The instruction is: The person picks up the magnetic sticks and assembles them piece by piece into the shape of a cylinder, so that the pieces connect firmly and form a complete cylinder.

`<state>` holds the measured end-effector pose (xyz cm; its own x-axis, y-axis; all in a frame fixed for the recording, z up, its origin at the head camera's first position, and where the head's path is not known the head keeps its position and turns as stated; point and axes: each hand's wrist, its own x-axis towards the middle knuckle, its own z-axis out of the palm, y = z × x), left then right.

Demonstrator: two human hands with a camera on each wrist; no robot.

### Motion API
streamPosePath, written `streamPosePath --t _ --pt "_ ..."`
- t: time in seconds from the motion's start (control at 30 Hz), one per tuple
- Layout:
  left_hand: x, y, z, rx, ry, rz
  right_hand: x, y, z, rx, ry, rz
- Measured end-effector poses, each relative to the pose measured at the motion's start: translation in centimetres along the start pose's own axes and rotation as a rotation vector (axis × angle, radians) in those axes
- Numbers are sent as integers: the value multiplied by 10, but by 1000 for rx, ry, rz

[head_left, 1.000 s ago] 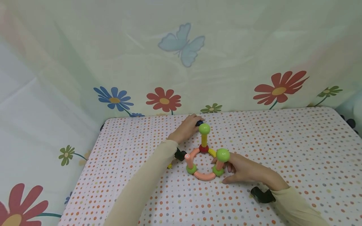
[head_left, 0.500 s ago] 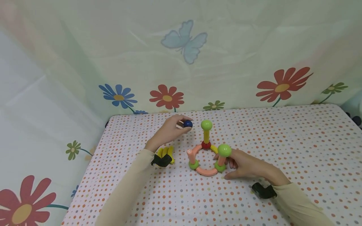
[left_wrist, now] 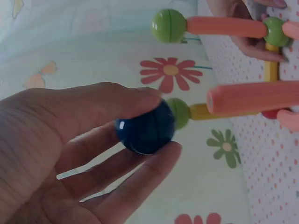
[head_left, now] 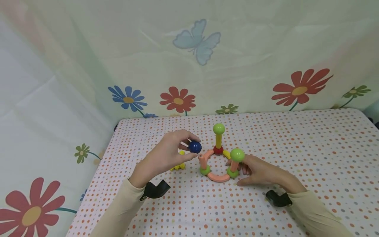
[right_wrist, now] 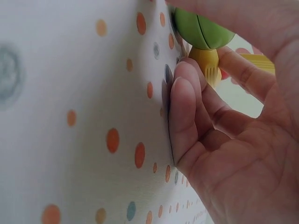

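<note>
My left hand (head_left: 165, 154) pinches a glossy dark blue ball (head_left: 195, 147) between thumb and fingers, above the table and beside the bare top of an upright peach stick (head_left: 202, 161). The stick belongs to a ring of balls and curved sticks. Green balls top the ring's yellow post (head_left: 218, 141) and second peach post (head_left: 234, 166). My right hand (head_left: 260, 171) rests low on the right side, its index finger hooked at the yellow curved stick (left_wrist: 271, 65). Its thumb lies near the lower green ball (right_wrist: 203, 28); contact there is unclear.
Several yellow sticks (head_left: 178, 167) lie on the table left of the ring, partly hidden behind my left hand. A dotted cloth (head_left: 311, 148) covers the table. Behind it hangs a flowered curtain (head_left: 251, 65).
My left hand has brought the blue ball from the far side of the table, leftward and then nearer, to beside the bare peach stick. The right hand has stayed at the ring.
</note>
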<state>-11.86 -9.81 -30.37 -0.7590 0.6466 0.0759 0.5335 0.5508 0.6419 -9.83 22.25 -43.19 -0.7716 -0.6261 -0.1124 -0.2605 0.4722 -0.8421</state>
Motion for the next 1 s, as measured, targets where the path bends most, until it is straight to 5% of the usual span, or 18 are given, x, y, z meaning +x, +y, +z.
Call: streamPosePath --t 0.37,1.0 --pt "3 9 11 48 -76 13 1 2 -1 -13 -1 13" --pt "9 20 6 191 -205 10 1 1 1 -30 23 -11"
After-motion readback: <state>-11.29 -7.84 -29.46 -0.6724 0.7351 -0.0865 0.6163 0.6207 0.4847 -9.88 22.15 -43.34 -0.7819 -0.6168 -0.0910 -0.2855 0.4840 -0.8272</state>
